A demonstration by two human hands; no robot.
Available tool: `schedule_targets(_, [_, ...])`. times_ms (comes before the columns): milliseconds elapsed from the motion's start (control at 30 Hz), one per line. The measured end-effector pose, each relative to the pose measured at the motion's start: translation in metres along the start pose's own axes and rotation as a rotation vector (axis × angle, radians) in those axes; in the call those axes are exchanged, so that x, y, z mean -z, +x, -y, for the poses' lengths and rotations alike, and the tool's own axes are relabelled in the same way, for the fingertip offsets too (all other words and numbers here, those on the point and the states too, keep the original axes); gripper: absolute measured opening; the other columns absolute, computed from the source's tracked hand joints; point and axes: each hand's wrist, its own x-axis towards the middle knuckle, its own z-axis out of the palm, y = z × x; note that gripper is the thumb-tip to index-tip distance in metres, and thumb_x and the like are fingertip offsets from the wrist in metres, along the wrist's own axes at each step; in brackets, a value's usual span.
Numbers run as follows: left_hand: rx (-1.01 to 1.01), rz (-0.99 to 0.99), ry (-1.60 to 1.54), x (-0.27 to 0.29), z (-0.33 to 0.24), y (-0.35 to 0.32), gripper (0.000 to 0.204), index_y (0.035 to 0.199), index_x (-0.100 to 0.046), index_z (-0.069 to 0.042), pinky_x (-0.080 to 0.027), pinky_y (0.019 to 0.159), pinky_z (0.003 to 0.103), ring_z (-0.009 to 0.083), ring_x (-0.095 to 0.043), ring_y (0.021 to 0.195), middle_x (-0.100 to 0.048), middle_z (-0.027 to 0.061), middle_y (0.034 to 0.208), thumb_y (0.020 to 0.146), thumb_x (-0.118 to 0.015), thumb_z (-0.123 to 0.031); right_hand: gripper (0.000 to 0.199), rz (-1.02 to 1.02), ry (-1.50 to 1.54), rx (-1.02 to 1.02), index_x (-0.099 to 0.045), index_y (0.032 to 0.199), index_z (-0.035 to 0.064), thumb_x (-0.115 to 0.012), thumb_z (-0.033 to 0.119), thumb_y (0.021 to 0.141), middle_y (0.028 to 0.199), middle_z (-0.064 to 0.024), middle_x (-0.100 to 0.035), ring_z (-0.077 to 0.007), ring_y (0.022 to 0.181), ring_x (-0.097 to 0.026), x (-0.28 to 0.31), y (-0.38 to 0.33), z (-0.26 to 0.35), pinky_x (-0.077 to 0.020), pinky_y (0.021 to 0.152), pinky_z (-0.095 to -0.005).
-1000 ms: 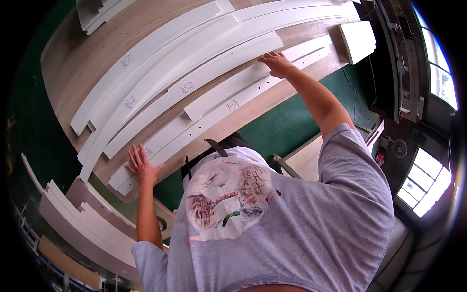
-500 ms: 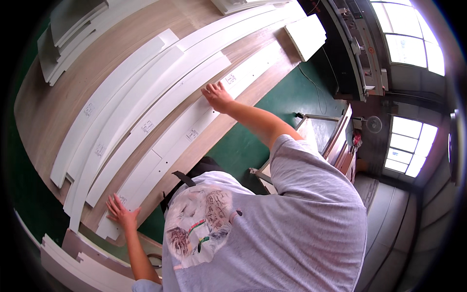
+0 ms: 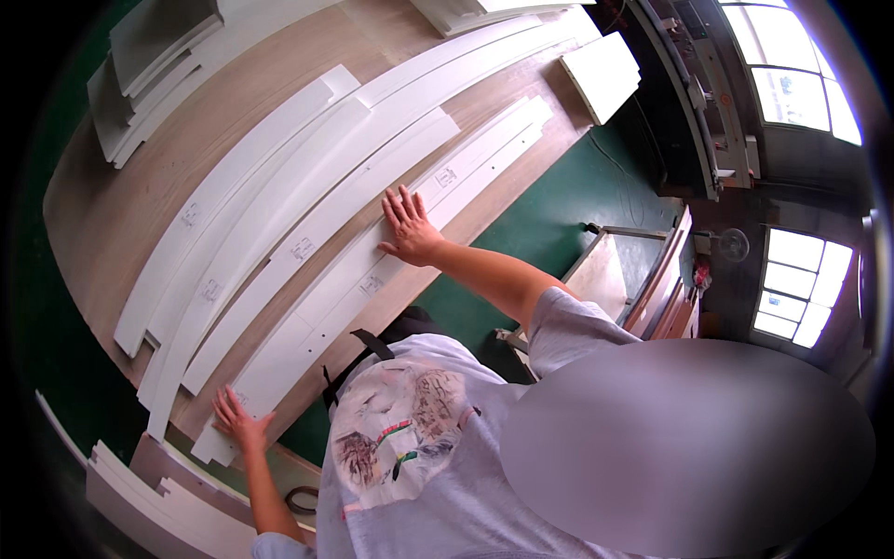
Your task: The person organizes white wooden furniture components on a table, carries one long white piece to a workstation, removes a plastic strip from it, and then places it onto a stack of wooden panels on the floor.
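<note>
Two long, narrow white boards lie side by side along the near edge of a wood-coloured table (image 3: 279, 88). On their lower-left end rests my left hand (image 3: 242, 424), fingers spread. My right hand (image 3: 412, 228) lies flat across them further up, its fingers also apart. The nearer board (image 3: 340, 312) has small dark holes and a printed label. The farther board (image 3: 345, 279) runs against it and passes partly beneath my right hand. Neither hand grips anything.
Several more long white boards (image 3: 237, 242) lie beyond, roughly parallel. Stacked white panels (image 3: 163, 42) sit at the far left; a white panel block (image 3: 601, 79) stands at the table's right end. More white boards (image 3: 140, 503) are at lower left. A wheeled cart (image 3: 605, 270) stands on the green floor (image 3: 503, 219).
My right hand has gone from curled fingers on the boards to lying flat and spread. At the far end, two board ends now show side by side. The whole view has shifted slightly.
</note>
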Motion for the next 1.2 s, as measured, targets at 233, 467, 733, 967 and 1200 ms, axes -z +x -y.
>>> schedule_targets(233, [0.016,0.016,0.008,0.01,-0.029,0.001,0.126,0.158,-0.024,-0.021,-0.019,0.113,0.073,0.0385,-0.024,0.148,-0.028,0.009,0.159,0.054,-0.092,-0.041,0.094,0.049,-0.1,-0.003,-0.015,0.158,-0.0011,-0.055,0.056,0.094,0.166,-0.0168,-0.013,-0.038,0.154,-0.004,0.011,0.013,-0.026,-0.0064,0.124,-0.0534])
schedule_targets(467, [-0.234,-0.427,-0.289,0.077,-0.043,0.124,0.088,0.154,-0.032,-0.011,-0.022,0.118,0.061,0.0406,-0.028,0.146,-0.028,0.0176,0.158,0.083,-0.079,-0.033,0.086,0.031,-0.079,-0.096,-0.011,0.16,0.0055,-0.05,0.052,0.098,0.168,-0.0142,-0.008,-0.0381,0.154,-0.001,-0.003,0.017,-0.033,-0.002,0.123,-0.0558])
schedule_targets(733, [-0.288,-0.345,-0.238,0.136,-0.063,0.337,0.068,0.128,-0.06,-0.005,-0.048,0.1,0.045,0.0366,-0.058,0.117,-0.063,0.0187,0.123,0.069,-0.087,-0.025,0.088,0.166,-0.099,-0.212,-0.014,0.159,0.0051,-0.047,0.058,0.098,0.166,-0.0158,-0.011,-0.0361,0.155,0.002,0.007,0.026,-0.025,0.0004,0.123,-0.0544])
schedule_targets(967, [-0.414,-0.425,-0.327,0.153,-0.075,0.307,0.055,0.116,-0.064,-0.007,-0.051,0.092,0.043,0.0346,-0.061,0.108,-0.064,0.0134,0.113,0.068,-0.086,-0.025,0.09,0.207,-0.1,-0.184,-0.014,0.159,0.0055,-0.048,0.061,0.096,0.165,-0.0176,-0.014,-0.0375,0.154,-0.001,0.013,0.035,-0.027,-0.0039,0.124,-0.0549])
schedule_targets(1200, [-0.415,-0.304,-0.416,0.115,-0.103,0.129,0.059,0.121,-0.058,-0.01,-0.054,0.081,0.047,0.0363,-0.063,0.101,-0.061,0.0113,0.113,0.07,-0.084,-0.026,0.058,-0.091,0.166,0.401,-0.053,0.133,0.0075,-0.074,0.023,0.081,0.132,-0.012,-0.057,-0.032,0.129,-0.05,0.072,0.04,0.028,-0.0374,0.113,-0.0481])
